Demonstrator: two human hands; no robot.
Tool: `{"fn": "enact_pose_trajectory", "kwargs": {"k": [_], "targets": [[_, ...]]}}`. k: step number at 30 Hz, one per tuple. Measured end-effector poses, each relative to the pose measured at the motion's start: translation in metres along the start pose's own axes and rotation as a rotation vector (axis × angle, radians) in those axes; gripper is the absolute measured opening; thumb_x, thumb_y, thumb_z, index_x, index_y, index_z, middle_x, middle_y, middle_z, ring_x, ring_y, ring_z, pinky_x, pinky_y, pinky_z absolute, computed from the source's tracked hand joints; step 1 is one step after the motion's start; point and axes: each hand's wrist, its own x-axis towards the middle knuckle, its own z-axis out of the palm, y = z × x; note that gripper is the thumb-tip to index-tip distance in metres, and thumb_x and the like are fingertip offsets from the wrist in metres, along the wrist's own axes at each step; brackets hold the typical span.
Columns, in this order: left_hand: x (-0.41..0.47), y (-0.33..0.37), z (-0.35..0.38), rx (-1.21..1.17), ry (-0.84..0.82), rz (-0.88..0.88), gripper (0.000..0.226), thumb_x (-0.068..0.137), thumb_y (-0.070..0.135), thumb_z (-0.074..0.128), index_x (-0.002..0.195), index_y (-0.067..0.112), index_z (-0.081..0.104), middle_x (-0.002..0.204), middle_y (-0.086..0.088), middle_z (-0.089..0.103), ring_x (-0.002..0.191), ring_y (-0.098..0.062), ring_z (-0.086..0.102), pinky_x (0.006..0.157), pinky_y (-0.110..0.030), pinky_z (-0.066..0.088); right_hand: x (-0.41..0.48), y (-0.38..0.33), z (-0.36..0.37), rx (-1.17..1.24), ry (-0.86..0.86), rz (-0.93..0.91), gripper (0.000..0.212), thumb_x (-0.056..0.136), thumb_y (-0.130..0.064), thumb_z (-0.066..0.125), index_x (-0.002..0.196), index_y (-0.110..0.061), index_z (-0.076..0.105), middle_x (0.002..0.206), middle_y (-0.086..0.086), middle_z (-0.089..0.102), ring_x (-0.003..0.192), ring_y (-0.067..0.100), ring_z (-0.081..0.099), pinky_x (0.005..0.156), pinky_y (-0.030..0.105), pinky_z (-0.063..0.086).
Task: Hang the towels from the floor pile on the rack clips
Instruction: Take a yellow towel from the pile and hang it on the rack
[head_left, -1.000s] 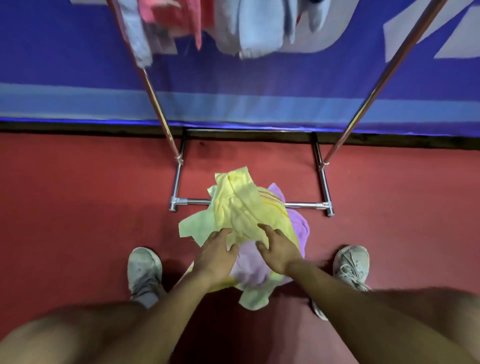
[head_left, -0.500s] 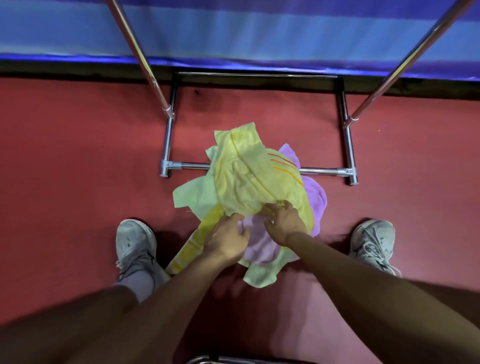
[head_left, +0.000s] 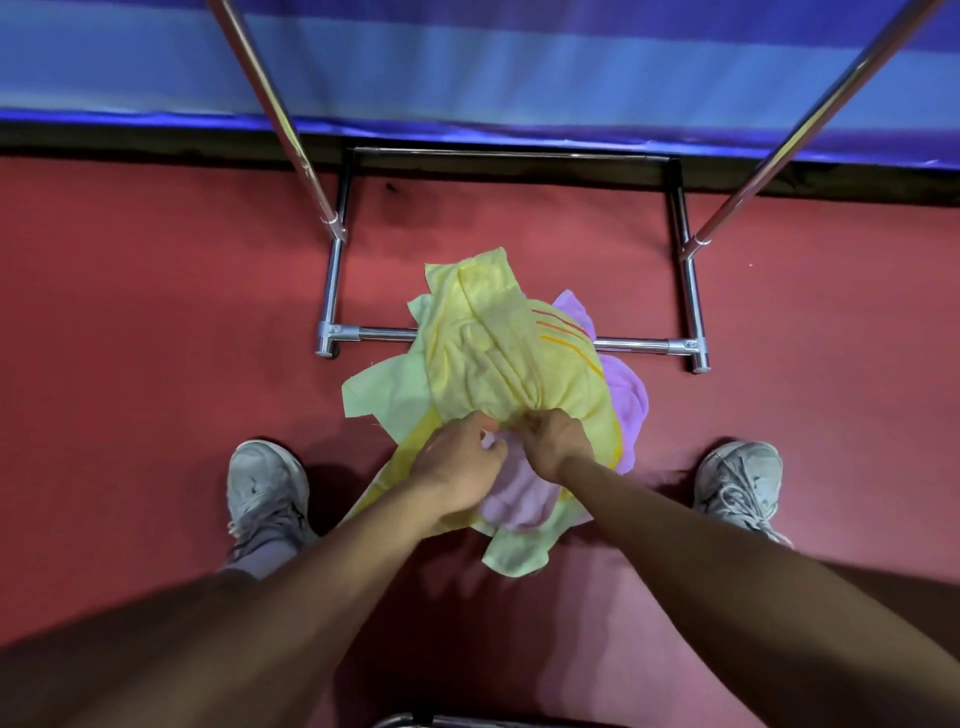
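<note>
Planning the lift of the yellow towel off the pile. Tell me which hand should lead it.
Right, probably. The right hand is closed on the gathered edge of the yellow towel, whose folds run to it. The left hand sits beside it, partly over the pink towel.

rack (head_left: 332, 291) top cut off, fingertips (head_left: 498, 441) buried in towels (head_left: 483, 353)
</note>
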Motion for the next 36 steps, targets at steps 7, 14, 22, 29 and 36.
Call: {"fn": "enact_pose_trajectory", "kwargs": {"k": [7,14,22,29,36], "targets": [[-0.026,0.018,-0.055,0.039,0.015,0.06,0.03,0.098,0.034,0.056,0.126,0.027,0.064,0.131,0.005,0.065,0.119,-0.017,0.06,0.096,-0.028,0.046,-0.024,-0.03,-0.032,0.507,0.071,0.194,0.007,0.074,-0.019,0.077,0.079,-0.02,0.081,0.083,0.005,0.077,0.083,0.027,0.071,0.078,0.035,0.059],[-0.063,0.03,-0.082,0.005,0.113,0.151,0.035,0.095,0.029,0.059,0.128,0.04,0.06,0.121,0.005,0.07,0.107,-0.019,0.065,0.091,-0.031,0.05,-0.075,-0.076,-0.091,0.544,0.181,-0.201,0.015,0.072,-0.014,0.074,0.071,-0.025,0.064,0.066,-0.01,0.064,0.068,0.018,0.062,0.074,0.033,0.053],[-0.075,0.046,-0.082,-0.105,0.318,0.324,0.036,0.079,0.051,0.069,0.114,0.044,0.063,0.099,0.012,0.07,0.093,-0.016,0.068,0.08,-0.038,0.055,-0.187,-0.101,-0.183,0.578,0.135,-0.622,0.032,0.08,0.01,0.066,0.088,-0.021,0.069,0.074,-0.001,0.061,0.068,0.011,0.053,0.063,0.021,0.044],[-0.069,0.063,-0.083,0.054,0.36,0.27,0.029,0.083,0.038,0.066,0.07,0.02,0.048,0.06,0.002,0.05,0.075,-0.03,0.059,0.062,-0.039,0.047,-0.183,-0.076,-0.174,0.474,-0.041,-0.353,0.027,0.082,-0.007,0.067,0.104,-0.019,0.061,0.069,-0.002,0.064,0.057,0.011,0.053,0.06,0.027,0.044],[-0.076,0.084,-0.085,-0.111,0.219,0.451,0.036,0.059,-0.005,0.045,0.076,0.026,0.045,0.075,-0.005,0.061,0.068,-0.025,0.05,0.058,-0.042,0.038,-0.142,-0.071,-0.177,0.057,0.091,-0.191,0.021,0.093,-0.038,0.051,0.101,-0.028,0.067,0.087,-0.009,0.071,0.093,0.02,0.065,0.089,0.036,0.051]]}}
